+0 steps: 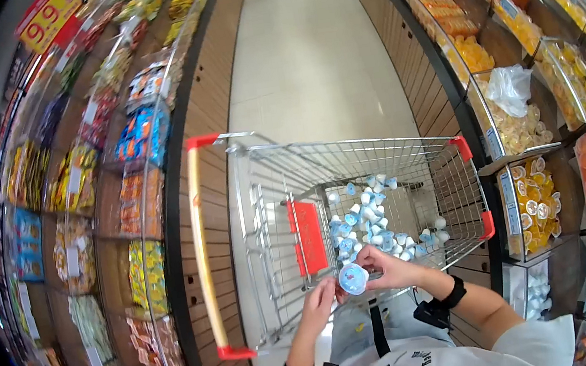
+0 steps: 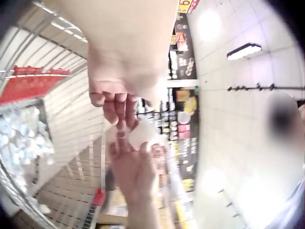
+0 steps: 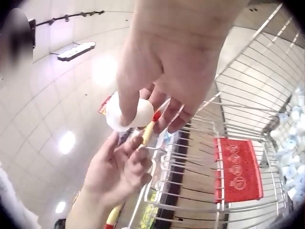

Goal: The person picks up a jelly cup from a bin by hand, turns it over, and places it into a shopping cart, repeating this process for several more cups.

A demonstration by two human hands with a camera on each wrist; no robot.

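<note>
A jelly cup (image 1: 354,279) with a round blue-and-white printed lid is held over the cart's near side. My right hand (image 1: 392,268) grips it, thumb across its white side in the right wrist view. My left hand (image 1: 316,305) is right beside the cup, its fingertips close to the lid's left edge. In the left wrist view, the fingers of that hand are loosely bent above the white cup (image 2: 141,134). Many similar jelly cups (image 1: 369,221) lie loose in the wire shopping cart (image 1: 289,155), mostly toward its middle and near side.
The cart's yellow handle (image 1: 204,248) is at left, and a red panel (image 1: 307,236) hangs inside the basket. Shelves of bagged snacks (image 1: 67,177) line the left. On the right, bins hold yellow jelly cups (image 1: 536,207) and a clear plastic bag (image 1: 510,89). Pale floor (image 1: 312,53) runs ahead.
</note>
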